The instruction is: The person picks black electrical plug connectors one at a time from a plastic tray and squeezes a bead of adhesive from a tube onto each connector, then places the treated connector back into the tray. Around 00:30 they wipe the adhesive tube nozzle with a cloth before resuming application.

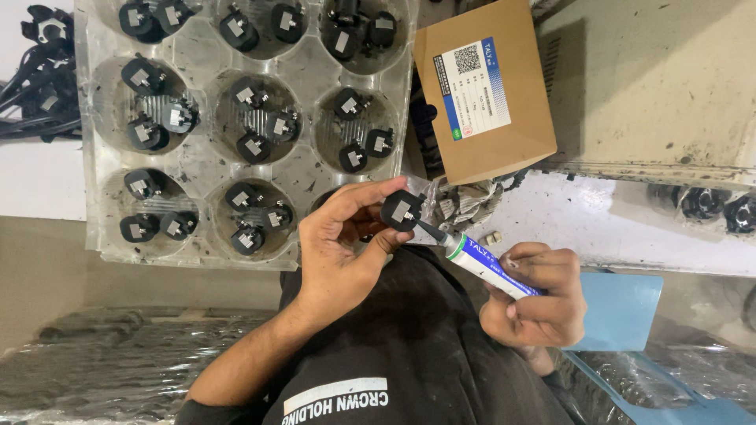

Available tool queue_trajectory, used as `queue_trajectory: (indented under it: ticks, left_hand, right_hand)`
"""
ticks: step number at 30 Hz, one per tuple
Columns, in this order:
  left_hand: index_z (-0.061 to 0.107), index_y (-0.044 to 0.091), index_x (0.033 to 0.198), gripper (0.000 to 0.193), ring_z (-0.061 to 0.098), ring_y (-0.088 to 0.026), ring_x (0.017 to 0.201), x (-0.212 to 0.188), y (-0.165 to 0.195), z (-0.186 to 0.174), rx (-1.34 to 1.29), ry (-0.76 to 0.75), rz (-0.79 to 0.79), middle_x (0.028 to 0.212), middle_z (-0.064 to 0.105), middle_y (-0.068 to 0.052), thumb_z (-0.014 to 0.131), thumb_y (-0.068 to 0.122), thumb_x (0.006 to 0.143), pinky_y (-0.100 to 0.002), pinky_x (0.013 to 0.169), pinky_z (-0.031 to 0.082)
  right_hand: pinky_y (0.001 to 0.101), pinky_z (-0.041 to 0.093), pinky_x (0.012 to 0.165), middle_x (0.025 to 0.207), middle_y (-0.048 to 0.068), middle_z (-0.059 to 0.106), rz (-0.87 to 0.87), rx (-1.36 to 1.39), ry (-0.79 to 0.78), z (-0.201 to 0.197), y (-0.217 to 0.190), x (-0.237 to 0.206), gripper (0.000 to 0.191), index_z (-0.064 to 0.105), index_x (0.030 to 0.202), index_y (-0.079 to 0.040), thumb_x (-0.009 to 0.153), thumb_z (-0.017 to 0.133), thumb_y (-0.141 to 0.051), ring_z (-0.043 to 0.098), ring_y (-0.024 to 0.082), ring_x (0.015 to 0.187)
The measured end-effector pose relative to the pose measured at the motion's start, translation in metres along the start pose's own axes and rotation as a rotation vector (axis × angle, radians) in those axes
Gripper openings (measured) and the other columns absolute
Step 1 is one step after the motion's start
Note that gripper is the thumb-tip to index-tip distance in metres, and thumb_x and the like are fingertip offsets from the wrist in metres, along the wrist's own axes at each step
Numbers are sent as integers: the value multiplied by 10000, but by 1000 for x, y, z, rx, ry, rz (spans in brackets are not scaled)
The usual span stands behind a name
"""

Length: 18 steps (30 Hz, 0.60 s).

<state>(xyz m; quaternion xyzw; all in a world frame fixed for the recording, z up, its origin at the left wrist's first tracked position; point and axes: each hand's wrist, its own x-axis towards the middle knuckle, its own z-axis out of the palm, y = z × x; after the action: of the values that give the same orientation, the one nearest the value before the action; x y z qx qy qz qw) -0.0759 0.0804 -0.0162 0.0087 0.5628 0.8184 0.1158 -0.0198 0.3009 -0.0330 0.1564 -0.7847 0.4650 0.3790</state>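
Observation:
My left hand [342, 244] pinches a small round black part [402, 210] with a silvery square on its face, held up above my lap. In my right hand [539, 295] I grip a white and blue tube [492, 267]; its dark nozzle tip touches the lower right edge of the black part. A clear plastic tray [201, 161] with round wells lies just beyond my left hand, each well holding two or three similar black parts [253, 147].
A brown cardboard box [488, 90] with a white and blue label stands right of the tray. Black cables [39, 79] lie at far left. A blue sheet [622, 311] sits by my right hand. More black parts [713, 205] rest at far right.

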Motion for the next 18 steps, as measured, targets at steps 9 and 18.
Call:
queue_trajectory:
  ticks: [9,18]
  left_hand:
    - [635,-35,1379,490,688,-129,1079,-1,-17,-2,-84,7,-53,1262,684,-109,689,-202,922,-269,954,592]
    - [568,-22,1421,439,655,-166,1240,-7,-31,-1,-369,-160,-85,1465,604,-125,687,-48,1000,-351,1027,612]
  right_hand:
    - [415,626,620,869,164,594,-31,5,-71,-8,4,-2,288,464,777,-68,718,633,158,558,235,768]
    - [360,606,563,873,130,602,-32,30,319,18,11,-12,347,435,878,-82,786,673,154,563,222,773]
